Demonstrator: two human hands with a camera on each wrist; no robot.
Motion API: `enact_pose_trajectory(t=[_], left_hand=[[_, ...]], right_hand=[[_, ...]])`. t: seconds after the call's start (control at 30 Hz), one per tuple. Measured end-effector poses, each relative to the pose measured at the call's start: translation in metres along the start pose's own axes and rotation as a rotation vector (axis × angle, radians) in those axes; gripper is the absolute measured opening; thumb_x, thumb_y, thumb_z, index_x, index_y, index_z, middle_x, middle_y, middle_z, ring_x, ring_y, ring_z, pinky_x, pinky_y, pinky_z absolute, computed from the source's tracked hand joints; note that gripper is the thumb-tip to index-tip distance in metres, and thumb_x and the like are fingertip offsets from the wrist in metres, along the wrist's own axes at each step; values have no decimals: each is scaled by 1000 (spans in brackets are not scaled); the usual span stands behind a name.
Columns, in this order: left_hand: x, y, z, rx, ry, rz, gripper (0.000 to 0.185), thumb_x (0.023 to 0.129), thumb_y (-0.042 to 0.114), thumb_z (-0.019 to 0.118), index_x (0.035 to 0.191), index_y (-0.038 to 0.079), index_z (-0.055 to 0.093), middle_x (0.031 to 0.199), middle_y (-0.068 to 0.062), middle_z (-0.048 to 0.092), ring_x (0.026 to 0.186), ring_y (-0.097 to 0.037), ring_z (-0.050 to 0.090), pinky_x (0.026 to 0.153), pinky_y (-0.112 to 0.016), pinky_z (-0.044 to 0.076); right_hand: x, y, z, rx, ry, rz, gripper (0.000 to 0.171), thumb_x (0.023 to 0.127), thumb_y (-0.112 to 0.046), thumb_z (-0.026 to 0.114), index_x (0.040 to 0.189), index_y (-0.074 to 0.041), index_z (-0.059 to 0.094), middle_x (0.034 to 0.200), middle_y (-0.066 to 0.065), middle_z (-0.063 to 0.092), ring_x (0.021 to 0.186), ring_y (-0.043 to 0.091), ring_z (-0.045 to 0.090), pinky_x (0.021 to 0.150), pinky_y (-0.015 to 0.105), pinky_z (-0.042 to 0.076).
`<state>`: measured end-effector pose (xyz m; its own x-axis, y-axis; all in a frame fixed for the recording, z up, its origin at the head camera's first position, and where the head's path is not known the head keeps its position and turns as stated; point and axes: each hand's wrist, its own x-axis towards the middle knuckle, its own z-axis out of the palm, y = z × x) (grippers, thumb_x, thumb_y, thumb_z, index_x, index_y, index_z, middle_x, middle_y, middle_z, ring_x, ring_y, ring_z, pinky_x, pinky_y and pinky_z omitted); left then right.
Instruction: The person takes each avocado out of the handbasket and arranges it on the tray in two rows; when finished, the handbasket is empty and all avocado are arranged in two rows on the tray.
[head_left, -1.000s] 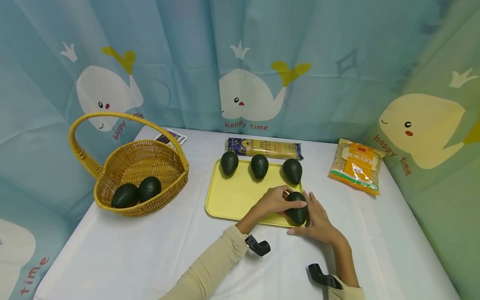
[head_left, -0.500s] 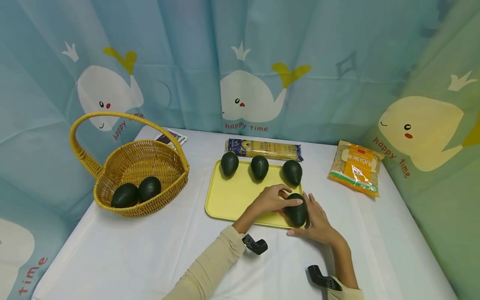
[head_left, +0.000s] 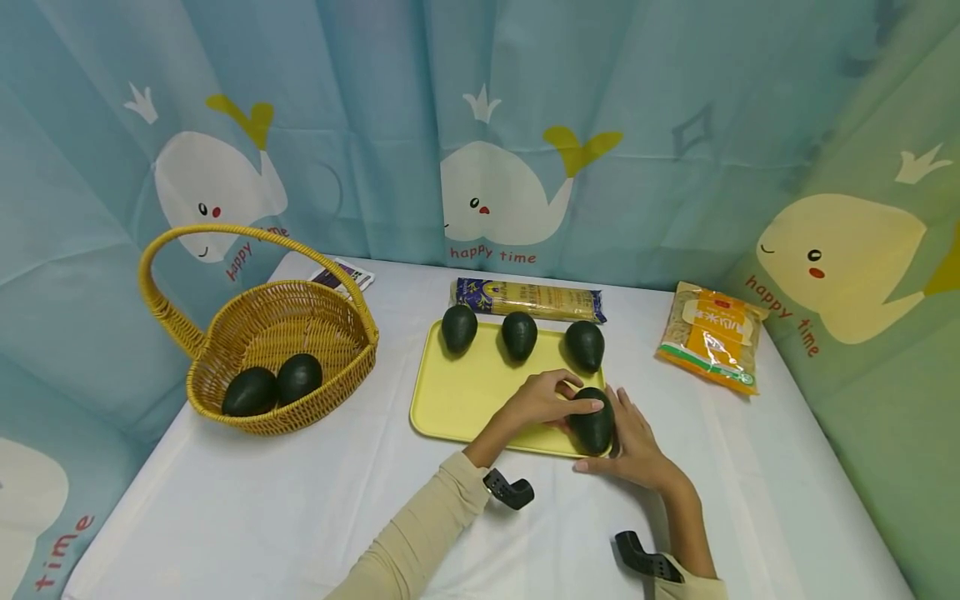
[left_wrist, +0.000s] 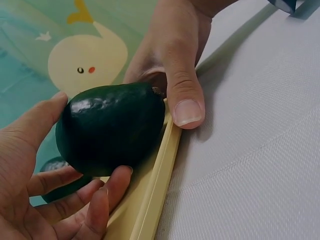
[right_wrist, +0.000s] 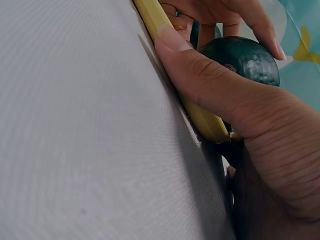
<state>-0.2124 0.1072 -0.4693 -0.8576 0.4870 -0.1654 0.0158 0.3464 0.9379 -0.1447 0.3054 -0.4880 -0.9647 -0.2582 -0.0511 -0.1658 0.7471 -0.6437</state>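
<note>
Avocado (head_left: 592, 419) sits at the near right corner of the yellow tray (head_left: 465, 392), cupped between my left hand (head_left: 542, 402) and my right hand (head_left: 633, 442), fingers of both curled round it.

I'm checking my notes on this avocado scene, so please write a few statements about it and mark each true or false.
1. Both hands hold one avocado at the near right corner of the yellow tray. True: the left hand and right hand cup it from either side.
2. The basket holds three avocados. False: it holds two.
3. Three more avocados stand in a row along the tray's far edge. True.
4. The orange packet lies in the basket. False: it lies on the table right of the tray.
5. The long noodle pack lies behind the tray. True.
</note>
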Motion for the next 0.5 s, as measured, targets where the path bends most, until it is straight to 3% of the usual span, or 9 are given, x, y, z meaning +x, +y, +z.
enact_pose_trajectory(t=[0.5], left_hand=[[-3, 2, -4, -16, -29, -23, 56, 83, 47, 74, 127, 15, 60, 110, -4, 69, 62, -14, 69, 59, -24, 55]], right_hand=[[0, 1, 1, -9, 4, 2, 127, 66, -46, 87, 158, -10, 7, 162, 24, 9, 148, 48, -2, 109, 75, 4]])
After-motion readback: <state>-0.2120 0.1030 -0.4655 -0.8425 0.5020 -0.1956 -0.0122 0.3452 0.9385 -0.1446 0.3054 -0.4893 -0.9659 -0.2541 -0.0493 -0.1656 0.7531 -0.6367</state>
